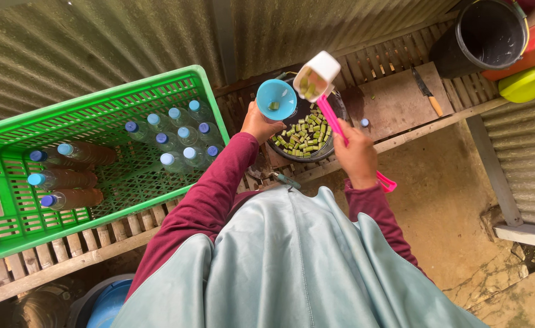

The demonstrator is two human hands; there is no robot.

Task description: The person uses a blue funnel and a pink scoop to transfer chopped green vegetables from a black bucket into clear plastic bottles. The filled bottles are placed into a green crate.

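Observation:
My left hand [256, 123] grips a blue funnel [276, 99], likely seated on a bottle hidden below it. My right hand [356, 153] holds the pink handle of a white scoop [316, 75], tilted toward the funnel and carrying green cut pieces. Just beneath both sits a dark bowl [335, 108] filled with liquid and many green cut pieces. One green piece lies inside the funnel.
A green plastic crate [97, 115] at left holds several blue-capped bottles, some upright, three lying down. A knife [426, 91] lies on a wooden board [395, 103]. A black bucket [489, 33] stands at top right, beside red and lime containers. A blue cap [364, 122] rests by the bowl.

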